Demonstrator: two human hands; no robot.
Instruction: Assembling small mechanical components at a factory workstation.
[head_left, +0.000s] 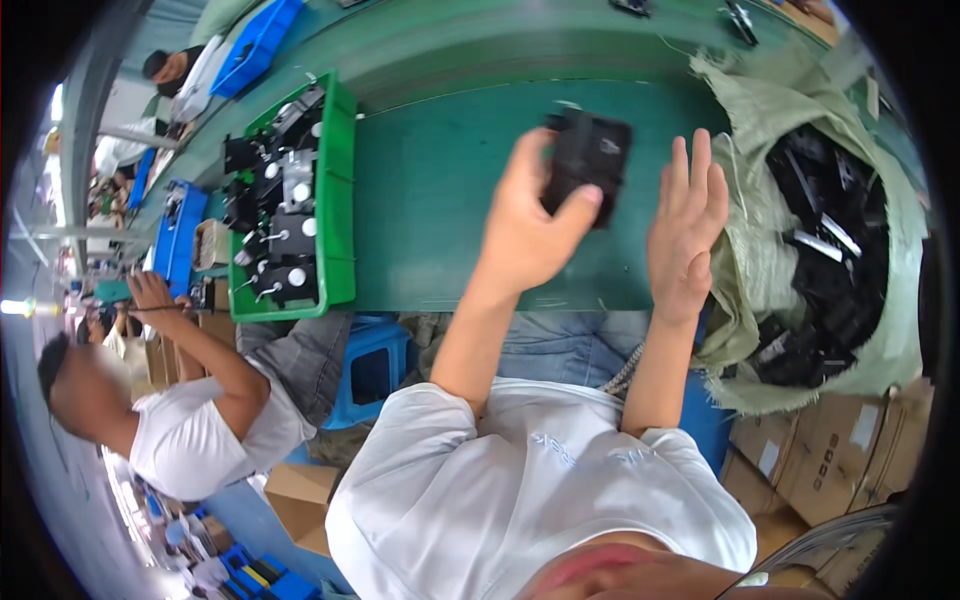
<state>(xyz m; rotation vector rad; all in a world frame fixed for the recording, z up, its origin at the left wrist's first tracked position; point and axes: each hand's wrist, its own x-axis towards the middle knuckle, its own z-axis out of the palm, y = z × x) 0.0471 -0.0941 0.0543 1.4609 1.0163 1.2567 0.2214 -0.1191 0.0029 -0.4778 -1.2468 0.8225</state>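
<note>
My left hand (535,220) is closed around a black box-shaped plastic part (603,150), held above the green work surface (430,200). The thumb presses on its near side, and the fingers wrap its left side. To the right, apart from the part, my right hand (688,225) is raised with its fingers stretched out and nothing in it. Close beside that hand lies a pale green woven sack (745,200), its mouth open, with many black plastic parts (825,260) inside.
A green crate (338,200) full of black and white assemblies (290,235) stands on the left of the surface. Beyond it sits a co-worker (215,420) in a white shirt. Small black parts (740,22) lie at the far edge. Cardboard boxes (830,450) stand below the sack.
</note>
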